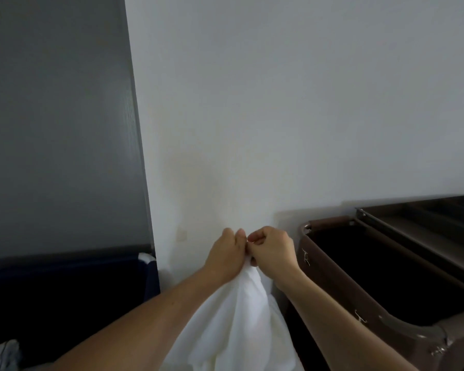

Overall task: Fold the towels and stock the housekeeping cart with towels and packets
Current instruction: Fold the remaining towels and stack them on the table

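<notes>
A white towel (239, 317) hangs down in front of me, held up before a pale wall. My left hand (227, 254) and my right hand (272, 251) are side by side, knuckles almost touching, and both grip the towel's top edge in curled fingers. The cloth drapes in loose folds between my forearms down to the bottom of the view. At the right stands the brown housekeeping cart (314, 266) with a dark open bag compartment and a tray top (418, 218).
A dark blue bin (73, 287) with a white corner piece stands at the lower left under a grey panel (59, 116). A pale bundle (6, 354) shows at the bottom left corner. The wall is close behind my hands.
</notes>
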The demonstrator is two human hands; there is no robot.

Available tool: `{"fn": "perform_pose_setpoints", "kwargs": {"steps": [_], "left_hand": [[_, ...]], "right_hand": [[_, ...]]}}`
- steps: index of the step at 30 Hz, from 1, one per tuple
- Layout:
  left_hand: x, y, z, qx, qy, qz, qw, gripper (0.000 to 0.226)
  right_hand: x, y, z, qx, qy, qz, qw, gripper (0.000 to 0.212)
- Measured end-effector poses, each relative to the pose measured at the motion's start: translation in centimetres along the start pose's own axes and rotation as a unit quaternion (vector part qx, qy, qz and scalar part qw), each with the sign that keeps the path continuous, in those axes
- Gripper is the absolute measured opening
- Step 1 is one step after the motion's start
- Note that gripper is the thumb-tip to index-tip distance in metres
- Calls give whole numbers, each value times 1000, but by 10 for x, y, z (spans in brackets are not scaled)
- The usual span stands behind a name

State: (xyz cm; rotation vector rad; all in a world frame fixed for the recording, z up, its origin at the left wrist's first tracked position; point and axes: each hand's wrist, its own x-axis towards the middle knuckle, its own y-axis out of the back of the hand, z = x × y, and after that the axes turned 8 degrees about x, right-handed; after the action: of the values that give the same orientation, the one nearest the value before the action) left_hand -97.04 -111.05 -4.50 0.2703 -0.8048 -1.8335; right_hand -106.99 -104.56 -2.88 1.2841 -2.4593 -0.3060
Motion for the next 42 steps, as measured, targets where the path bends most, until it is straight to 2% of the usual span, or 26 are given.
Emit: {"fn": "perform_pose_setpoints", "kwargs": {"steps": [5, 12, 14, 17, 22, 25, 30, 33, 36, 37, 39, 42], "left_hand": [[-9, 10, -4, 23, -61, -35, 997, 26], [5, 48, -14, 106, -50, 78, 990, 42], [2, 50, -10, 139, -64, 86, 984, 47], [-8, 32, -4, 203, -104, 63, 972, 45], [-11, 22, -9, 216, -115, 72, 967, 44], [-14, 22, -9, 231, -120, 82, 962, 37], [-25, 22, -4, 307, -155, 39, 938, 23], [-30, 25, -6, 248, -154, 9, 956, 26], [-29, 30, -14, 196, -150, 17, 969, 34], [-28, 31, -17, 187, -146, 27, 971, 34], [-25, 35, -23, 186, -151, 47, 970, 34], [-21, 47, -22, 176, -157, 66, 969, 33]], "right_hand": [[2, 4, 5, 28, -13, 20, 999, 9], [9, 12, 1, 49, -12, 32, 998, 11], [12, 11, -4, 48, -2, 36, 998, 12], [8, -1, -12, 9, 17, 10, 1000, 11], [1, -6, -17, -81, 32, -43, 995, 30], [-3, -7, -18, -84, 28, -58, 994, 33], [-8, -9, -21, -108, 20, -104, 988, 31], [-10, -3, -19, -50, -9, -140, 989, 39], [-11, 6, -15, 34, -20, -182, 982, 72], [-12, 9, -14, 38, -12, -195, 980, 77], [-12, 14, -14, 37, 19, -211, 977, 76], [-14, 19, -14, 63, 60, -236, 968, 60]]}}
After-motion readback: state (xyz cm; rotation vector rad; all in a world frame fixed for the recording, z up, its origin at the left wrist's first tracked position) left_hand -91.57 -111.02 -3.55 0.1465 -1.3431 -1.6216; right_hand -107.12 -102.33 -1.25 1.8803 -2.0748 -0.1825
